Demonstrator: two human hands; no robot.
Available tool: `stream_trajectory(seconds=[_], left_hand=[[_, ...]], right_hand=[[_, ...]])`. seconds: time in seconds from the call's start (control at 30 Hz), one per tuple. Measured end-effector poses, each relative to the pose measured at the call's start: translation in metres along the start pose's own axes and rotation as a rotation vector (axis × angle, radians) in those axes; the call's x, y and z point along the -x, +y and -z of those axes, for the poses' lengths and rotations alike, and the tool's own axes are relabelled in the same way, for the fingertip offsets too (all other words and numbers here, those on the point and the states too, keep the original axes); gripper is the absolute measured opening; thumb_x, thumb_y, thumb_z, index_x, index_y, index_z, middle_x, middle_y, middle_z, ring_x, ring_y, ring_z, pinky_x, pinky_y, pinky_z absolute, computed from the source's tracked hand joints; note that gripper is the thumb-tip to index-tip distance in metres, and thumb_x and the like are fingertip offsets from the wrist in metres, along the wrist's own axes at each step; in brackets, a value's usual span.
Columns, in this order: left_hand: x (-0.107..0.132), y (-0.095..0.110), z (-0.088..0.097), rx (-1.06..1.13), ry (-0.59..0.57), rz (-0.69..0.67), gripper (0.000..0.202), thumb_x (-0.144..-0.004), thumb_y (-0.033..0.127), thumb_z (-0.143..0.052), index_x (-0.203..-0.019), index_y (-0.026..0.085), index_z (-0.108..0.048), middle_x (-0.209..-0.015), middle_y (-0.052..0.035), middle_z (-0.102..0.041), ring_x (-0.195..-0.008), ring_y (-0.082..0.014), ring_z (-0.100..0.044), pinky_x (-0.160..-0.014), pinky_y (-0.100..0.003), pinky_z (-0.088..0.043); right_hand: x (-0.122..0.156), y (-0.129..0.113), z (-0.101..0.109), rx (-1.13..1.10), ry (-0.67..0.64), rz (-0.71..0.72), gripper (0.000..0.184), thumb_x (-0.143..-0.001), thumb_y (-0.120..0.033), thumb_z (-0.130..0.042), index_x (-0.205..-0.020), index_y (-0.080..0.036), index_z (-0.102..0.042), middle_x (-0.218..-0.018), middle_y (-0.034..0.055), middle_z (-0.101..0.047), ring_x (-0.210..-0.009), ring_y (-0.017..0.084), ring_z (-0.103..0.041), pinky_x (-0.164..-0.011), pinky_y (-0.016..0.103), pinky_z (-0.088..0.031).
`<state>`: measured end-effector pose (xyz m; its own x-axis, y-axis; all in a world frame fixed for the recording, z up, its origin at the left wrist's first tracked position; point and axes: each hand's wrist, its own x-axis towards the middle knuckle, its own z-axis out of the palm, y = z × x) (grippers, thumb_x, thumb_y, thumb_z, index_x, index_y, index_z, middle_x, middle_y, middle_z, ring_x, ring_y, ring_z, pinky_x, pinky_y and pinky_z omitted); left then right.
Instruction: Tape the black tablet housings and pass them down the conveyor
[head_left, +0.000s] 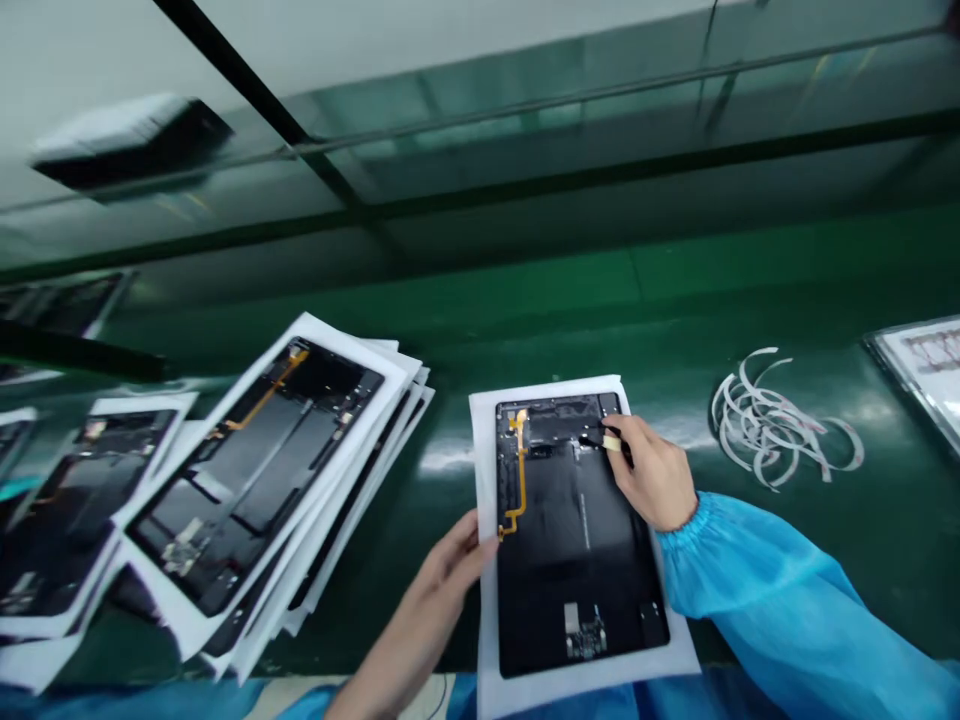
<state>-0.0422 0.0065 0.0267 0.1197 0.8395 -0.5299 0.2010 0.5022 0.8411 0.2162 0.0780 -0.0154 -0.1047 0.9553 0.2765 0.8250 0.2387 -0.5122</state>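
Observation:
An opened black tablet point(577, 540) with an orange flex cable along its left side lies on a white sheet point(484, 440) on the green bench. My left hand point(450, 560) rests at the tablet's left edge, fingers together and thumb on the frame, holding it steady. My right hand point(649, 470), in a blue sleeve, sits at the upper right of the tablet. Its fingers pinch down on a small part near the top; one fingertip wears a pale cot. What they press is too small to name.
A fanned stack of similar opened tablets on white sheets point(262, 470) lies to the left, with more at the far left point(67, 510). A heap of curled white strips point(772, 420) lies at the right. A tray corner point(922, 370) shows at the right edge.

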Motion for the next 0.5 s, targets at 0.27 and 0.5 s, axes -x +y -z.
stream_trajectory(seconds=[0.27,0.5], left_hand=[[-0.030,0.040,-0.008,-0.339,0.082,-0.346,0.036,-0.100,0.042,-0.044,-0.131,0.023,-0.047,-0.125,-0.0071,-0.064,-0.115,-0.0204,-0.062,-0.097,-0.031,-0.053],[-0.147,0.163,0.050,-0.454,0.316,-0.576,0.027,-0.095,0.035,-0.055,-0.116,0.018,-0.057,-0.110,-0.0051,-0.066,-0.102,-0.0203,-0.063,-0.091,-0.035,-0.052]], right_hand=[[0.003,0.000,0.019,-0.422,0.193,-0.043,0.015,-0.094,-0.020,-0.049,-0.104,-0.023,-0.061,-0.078,0.0016,-0.057,-0.066,0.015,-0.061,-0.060,0.025,-0.051],[0.004,0.003,0.020,-0.447,0.258,-0.016,0.012,-0.094,-0.021,-0.051,-0.101,-0.023,-0.060,-0.079,0.0017,-0.059,-0.068,0.014,-0.062,-0.062,0.021,-0.051]])
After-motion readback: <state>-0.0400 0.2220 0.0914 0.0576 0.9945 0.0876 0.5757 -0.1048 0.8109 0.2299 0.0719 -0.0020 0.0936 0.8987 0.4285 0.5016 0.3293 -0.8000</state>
